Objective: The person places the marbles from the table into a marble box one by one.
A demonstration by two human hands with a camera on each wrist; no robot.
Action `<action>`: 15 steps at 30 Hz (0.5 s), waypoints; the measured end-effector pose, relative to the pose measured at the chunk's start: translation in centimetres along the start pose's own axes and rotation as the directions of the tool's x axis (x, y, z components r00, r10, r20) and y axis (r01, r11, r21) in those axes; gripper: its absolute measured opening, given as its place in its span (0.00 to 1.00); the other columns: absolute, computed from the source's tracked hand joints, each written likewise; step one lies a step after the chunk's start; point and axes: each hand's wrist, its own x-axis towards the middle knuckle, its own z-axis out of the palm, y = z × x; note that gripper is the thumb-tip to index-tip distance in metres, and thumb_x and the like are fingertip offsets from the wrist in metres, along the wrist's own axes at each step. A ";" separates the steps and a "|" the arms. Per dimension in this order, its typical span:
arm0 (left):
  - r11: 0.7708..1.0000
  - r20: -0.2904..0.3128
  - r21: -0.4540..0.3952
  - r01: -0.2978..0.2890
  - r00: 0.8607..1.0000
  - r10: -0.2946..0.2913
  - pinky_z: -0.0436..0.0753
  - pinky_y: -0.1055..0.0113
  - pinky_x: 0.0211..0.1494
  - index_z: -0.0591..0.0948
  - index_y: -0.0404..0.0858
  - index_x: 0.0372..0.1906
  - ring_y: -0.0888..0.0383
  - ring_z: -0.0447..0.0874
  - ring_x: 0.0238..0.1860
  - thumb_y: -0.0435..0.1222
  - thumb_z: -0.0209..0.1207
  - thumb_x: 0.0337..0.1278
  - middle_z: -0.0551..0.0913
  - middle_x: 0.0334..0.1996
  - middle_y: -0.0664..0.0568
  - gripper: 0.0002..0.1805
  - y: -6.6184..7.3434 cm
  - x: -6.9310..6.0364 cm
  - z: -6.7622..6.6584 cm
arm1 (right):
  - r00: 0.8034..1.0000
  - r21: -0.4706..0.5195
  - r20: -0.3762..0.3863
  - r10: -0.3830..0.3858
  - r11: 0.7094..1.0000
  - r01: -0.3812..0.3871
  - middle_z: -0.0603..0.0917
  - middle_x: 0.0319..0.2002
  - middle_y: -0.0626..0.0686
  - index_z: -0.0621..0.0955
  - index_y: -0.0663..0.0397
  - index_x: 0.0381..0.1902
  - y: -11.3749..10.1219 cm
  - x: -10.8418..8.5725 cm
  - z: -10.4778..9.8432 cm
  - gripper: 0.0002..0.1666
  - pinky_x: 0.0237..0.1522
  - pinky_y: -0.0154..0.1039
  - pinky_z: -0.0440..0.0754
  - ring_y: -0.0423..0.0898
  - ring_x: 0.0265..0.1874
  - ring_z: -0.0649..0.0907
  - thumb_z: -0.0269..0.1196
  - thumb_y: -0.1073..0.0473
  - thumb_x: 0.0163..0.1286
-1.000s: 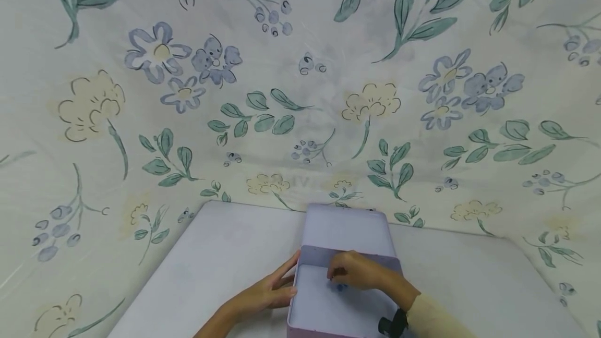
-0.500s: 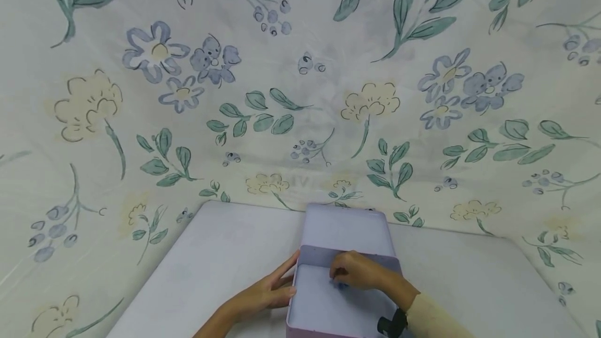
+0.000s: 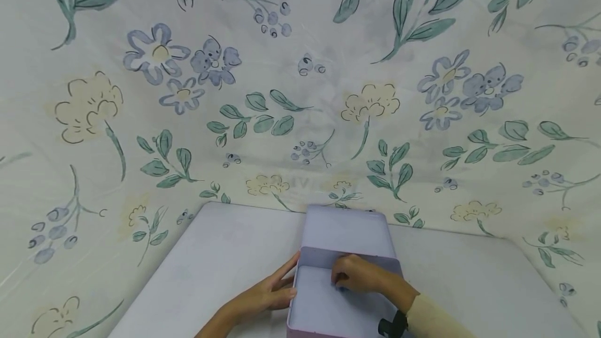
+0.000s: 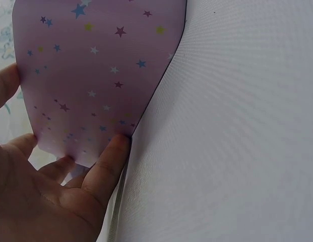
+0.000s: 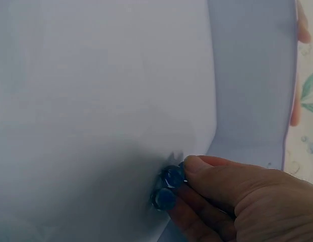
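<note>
A shallow box (image 3: 312, 312) with a pale lavender inside stands with its lid (image 3: 347, 226) folded back. Its outer wall (image 4: 90, 65) is pink-purple with small stars in the left wrist view. My left hand (image 3: 265, 293) rests against the box's left side, fingers spread and fairly straight, thumb near the rim. Inside the box, my right hand (image 3: 359, 274) has its fingers curled down at the floor. Thumb and fingers pinch a blue glass marble (image 5: 181, 165), mostly hidden. Two more blue marbles (image 5: 164, 199) lie against the fingertips on the box floor.
The box stands on a white table (image 3: 244, 249). Behind and around it hangs a floral cloth (image 3: 281, 93). A black wrist camera (image 3: 393, 325) sits on the right wrist, over the box's right edge.
My right hand has shifted slightly right and toward me inside the box. The blue marbles below its fingers are now mostly covered in the head view. The left hand stays in place.
</note>
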 end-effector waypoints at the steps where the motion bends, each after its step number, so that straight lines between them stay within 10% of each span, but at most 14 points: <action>1: 1.000 -0.001 0.004 0.001 1.000 -0.001 0.71 0.36 0.69 0.38 0.61 0.81 0.27 0.35 0.78 0.44 0.50 0.75 0.29 0.82 0.45 0.42 0.0 0.0 0.0 | 1.000 0.001 0.001 -0.009 1.000 0.009 0.86 0.31 0.40 0.88 0.50 0.33 0.1 0.0 0.1 0.06 0.36 0.24 0.82 0.27 0.30 0.78 0.70 0.67 0.61; 15: 1.000 -0.014 0.027 0.012 1.000 -0.012 0.73 0.38 0.67 0.38 0.60 0.81 0.28 0.37 0.78 0.45 0.51 0.74 0.31 0.82 0.45 0.43 0.2 0.0 0.0 | 1.000 -0.015 -0.005 -0.022 1.000 0.022 0.86 0.30 0.40 0.89 0.50 0.32 0.1 0.0 0.3 0.06 0.35 0.23 0.80 0.27 0.29 0.78 0.71 0.67 0.60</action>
